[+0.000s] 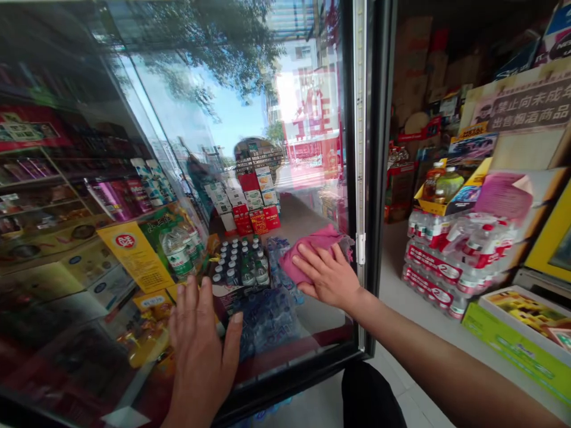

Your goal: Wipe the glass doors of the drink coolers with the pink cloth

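Near the right edge of the glass pane (312, 321): right hand (328, 276) flat over pink cloth (319, 239).
Right grip unclamped, fingers slightly apart, likely spreading pressure. Left hand (199, 336) empty, thumb out, near bottom edge, perhaps bracing; contact can't be confirmed.

cloth (320, 239): matt, wrinkled fabric; pane (312, 205): smooth, glossy glass; frame (378, 178): perhaps metal; bottles (482, 241): shiny plastic

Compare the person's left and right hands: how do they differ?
The right hand lies flat on a pink cloth; the left hand has no cloth. The left hand's fingers point upward, while the right hand's slant leftward across the glass door. Both are bare, fingers extended.
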Demonstrator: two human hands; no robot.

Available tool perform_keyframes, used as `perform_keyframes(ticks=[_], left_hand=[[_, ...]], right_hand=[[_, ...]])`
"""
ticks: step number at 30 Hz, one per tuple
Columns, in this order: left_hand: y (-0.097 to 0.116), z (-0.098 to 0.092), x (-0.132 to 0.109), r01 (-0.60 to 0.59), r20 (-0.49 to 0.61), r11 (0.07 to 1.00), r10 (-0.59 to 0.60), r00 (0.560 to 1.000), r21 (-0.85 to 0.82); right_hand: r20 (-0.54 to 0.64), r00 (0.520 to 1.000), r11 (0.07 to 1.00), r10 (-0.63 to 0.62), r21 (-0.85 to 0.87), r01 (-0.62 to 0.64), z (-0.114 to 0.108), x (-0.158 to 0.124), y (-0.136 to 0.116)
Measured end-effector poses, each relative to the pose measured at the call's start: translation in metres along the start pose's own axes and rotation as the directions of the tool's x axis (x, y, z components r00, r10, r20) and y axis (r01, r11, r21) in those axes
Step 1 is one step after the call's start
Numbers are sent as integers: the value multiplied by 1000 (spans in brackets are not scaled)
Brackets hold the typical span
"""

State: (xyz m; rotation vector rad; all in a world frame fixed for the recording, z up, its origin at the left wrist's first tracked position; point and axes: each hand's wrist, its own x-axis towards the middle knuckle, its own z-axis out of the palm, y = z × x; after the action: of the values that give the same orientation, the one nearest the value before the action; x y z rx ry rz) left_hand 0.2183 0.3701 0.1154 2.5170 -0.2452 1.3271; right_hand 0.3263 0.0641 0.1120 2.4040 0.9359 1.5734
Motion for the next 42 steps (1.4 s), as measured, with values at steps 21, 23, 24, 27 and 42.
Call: perform_keyframes(ticks=[21, 23, 24, 27, 42], left_hand=[[-37, 20, -60, 122, 47, 992, -121, 991, -18], [-39, 20, -65, 128, 56, 992, -127, 990, -14], [-40, 20, -67, 128, 56, 992, -127, 990, -14], [-41, 17, -74, 142, 49, 989, -141, 989, -27], [-51, -15, -109, 171, 16, 984, -171, 985, -54]], right_hand=[[-326, 741, 799, 587, 84, -596, 17, 80, -52], [-339, 730, 794, 594, 99, -600, 17, 88, -61], [-341, 731, 797, 591, 106, -594, 17, 92, -66], [-341, 758, 826, 556, 124, -550, 17, 106, -85], [-204, 930, 939, 306, 224, -260, 22, 118, -163]])
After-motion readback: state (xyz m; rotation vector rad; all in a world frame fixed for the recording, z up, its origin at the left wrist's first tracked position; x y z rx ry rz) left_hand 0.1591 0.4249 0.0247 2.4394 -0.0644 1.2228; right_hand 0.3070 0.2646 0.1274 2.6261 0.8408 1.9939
